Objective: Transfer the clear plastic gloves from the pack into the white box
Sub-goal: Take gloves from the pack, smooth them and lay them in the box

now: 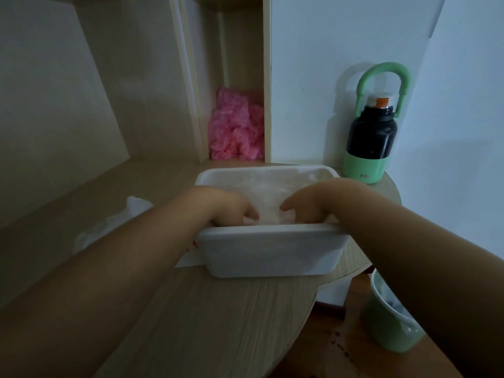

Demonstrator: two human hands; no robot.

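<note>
**Pale wooden counter (207,309): transfer seemingly nearing its end**

Clear plastic gloves (267,192) are lying heaped in the white rectangular plastic box (272,249). Left hand (231,208) and right hand (305,205) are dipping into them; their grip cannot be told. Crumpled clear plastic pack (136,207) is lying alongside, apparently spent.

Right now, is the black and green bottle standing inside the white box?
No, the bottle stands upright on the desk beyond the far right corner of the white box, outside it.

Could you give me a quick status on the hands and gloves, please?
Left hand and right hand down inside white box, grip hidden by near wall. Clear gloves piled in box under them. Bottle behind right corner, out of the way.
</note>
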